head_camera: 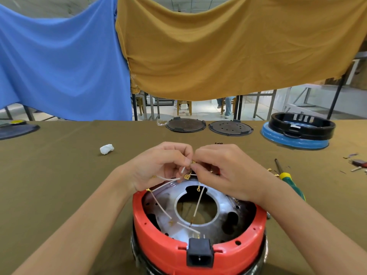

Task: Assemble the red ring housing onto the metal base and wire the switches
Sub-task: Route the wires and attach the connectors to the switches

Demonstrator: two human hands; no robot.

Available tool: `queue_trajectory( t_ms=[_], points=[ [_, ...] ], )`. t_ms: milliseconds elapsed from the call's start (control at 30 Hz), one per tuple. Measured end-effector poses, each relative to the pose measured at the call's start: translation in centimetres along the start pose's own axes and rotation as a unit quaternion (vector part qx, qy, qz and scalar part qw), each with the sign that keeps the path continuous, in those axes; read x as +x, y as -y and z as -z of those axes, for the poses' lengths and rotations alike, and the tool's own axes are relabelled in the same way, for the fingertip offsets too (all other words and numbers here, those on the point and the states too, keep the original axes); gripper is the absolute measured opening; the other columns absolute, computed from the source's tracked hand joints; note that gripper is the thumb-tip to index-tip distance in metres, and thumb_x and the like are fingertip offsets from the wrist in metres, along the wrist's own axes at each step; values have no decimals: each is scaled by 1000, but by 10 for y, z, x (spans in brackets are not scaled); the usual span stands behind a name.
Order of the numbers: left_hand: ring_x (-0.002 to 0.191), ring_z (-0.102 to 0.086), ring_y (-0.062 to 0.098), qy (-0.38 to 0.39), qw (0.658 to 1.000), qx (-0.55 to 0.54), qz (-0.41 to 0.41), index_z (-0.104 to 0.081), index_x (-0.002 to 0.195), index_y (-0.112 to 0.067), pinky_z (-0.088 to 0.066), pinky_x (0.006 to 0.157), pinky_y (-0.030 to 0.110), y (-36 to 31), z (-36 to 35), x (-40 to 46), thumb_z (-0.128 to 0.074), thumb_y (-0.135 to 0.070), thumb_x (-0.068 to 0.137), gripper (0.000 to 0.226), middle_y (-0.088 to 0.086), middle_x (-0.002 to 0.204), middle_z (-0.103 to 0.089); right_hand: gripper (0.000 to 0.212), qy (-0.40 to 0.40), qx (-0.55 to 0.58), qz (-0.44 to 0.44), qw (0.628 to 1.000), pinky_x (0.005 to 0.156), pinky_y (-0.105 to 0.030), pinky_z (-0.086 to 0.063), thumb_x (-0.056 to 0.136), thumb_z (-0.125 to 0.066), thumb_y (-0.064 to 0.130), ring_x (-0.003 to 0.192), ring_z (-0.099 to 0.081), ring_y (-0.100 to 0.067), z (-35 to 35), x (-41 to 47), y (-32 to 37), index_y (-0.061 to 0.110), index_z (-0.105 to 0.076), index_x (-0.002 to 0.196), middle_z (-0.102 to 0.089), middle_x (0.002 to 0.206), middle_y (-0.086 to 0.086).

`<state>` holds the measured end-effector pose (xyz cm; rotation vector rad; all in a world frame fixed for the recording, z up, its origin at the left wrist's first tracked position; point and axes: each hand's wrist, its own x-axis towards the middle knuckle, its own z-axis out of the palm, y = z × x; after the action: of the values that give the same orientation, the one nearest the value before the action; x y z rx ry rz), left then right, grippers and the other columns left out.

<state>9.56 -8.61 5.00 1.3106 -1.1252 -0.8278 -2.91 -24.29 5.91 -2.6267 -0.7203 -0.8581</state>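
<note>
Nearest the camera, a black power socket (200,253) was seen clipped into the front wall of the red ring housing (158,241), which was already seated around the metal base (222,207) on the olive-covered counter (59,175). Inside the ring, several white wires (160,205) with brass terminals were laid loosely across the silver plate, one of them run down toward the socket, so the housing step was judged done and the wiring only partly finished. Just beyond the far rim, the left hand (158,165) was closed in a pinch on a white lead, and the right hand (222,171) was likewise closed, pinching a small brass terminal (193,162) at its fingertips; the two were brought together above the rim, apparently to join a connector. Whether any switch was already fitted could not be told, since the far wall was hidden by the hands. To the right, a green-and-yellow screwdriver (290,181) was laid beside loose terminals. Further back, a white wad (106,149), two dark round plates (185,125) and a black ring on a blue one (299,126) were set near the counter's far edge.
</note>
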Motion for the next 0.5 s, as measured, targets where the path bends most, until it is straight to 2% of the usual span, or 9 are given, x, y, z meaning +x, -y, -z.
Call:
queue_trajectory(
  t_ms=[200, 367, 433, 500],
  points=[
    [58, -45, 17, 6, 1000, -25, -5, -57, 68, -12, -42, 57, 26, 2, 2, 0, -65, -15, 72, 10, 6, 61, -50, 43, -4, 17, -10, 1000, 58, -14, -28, 94, -58, 5, 60, -39, -2, 1, 1, 3, 40, -37, 81, -35, 65, 21],
    [58, -46, 16, 12, 999, -33, -4, -57, 70, -11, -43, 57, 25, 2, 3, 1, -65, -14, 74, 10, 5, 61, -51, 30, 1, 11, -18, 1000, 58, -17, -29, 95, -57, 6, 60, -39, -5, 0, 0, 4, 29, -47, 78, -36, 66, 19],
    [58, -47, 16, 13, 999, -34, -4, -57, 70, -11, -43, 58, 25, 3, 4, 1, -65, -14, 75, 9, 5, 61, -52, 34, -6, 11, -17, 1000, 58, -16, -29, 94, -58, 5, 60, -39, -2, 0, 0, 4, 32, -43, 79, -36, 66, 21],
    [57, -47, 15, 13, 999, -35, -2, -56, 71, -10, -42, 58, 25, 3, 4, 2, -64, -14, 75, 10, 5, 62, -51, 30, -3, 5, -20, 1000, 59, -15, -28, 95, -58, 6, 61, -38, -1, 0, 0, 5, 27, -47, 76, -35, 66, 21]
  ],
)
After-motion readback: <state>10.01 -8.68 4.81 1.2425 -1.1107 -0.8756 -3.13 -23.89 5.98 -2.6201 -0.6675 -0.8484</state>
